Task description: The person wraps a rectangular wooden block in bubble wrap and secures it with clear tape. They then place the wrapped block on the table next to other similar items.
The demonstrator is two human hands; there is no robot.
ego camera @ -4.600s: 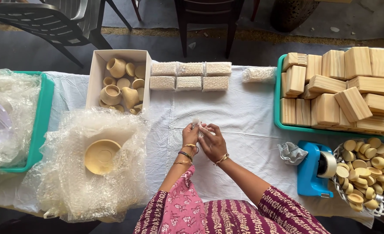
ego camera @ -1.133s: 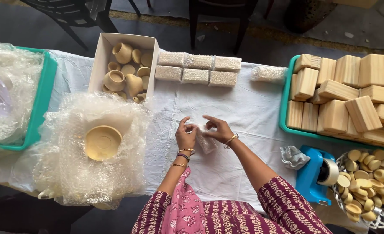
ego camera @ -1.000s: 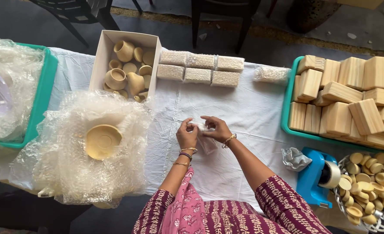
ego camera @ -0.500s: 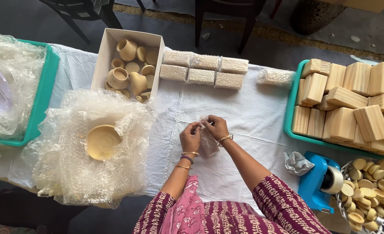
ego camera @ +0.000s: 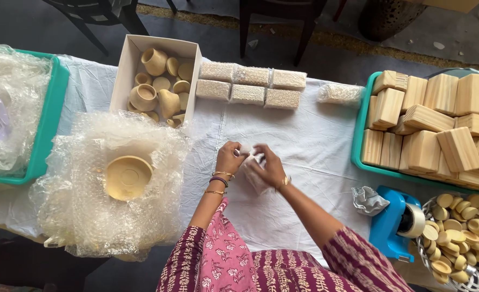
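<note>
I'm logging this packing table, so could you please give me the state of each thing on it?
Left hand: gripping the bubble-wrap bundle.
Right hand: pressing on the same bundle.
Cardboard box: open, holding clay pots.
Clay saucer: unwrapped, upright on bubble wrap.
Tape dispenser: loaded with a roll.
Green tray: piled with wooden blocks.

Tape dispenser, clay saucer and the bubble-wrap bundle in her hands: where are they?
Tape dispenser [ego camera: 392, 224]: head view, blue body.
Clay saucer [ego camera: 127, 177]: head view, its centre.
Bubble-wrap bundle [ego camera: 253, 172]: head view, part showing between the hands.

The table [ego camera: 304, 140] had a white cloth [ego camera: 299, 157] over it, bubble wrap [ego camera: 82, 216] near-left, teal trays [ego camera: 50, 119] either end.
</note>
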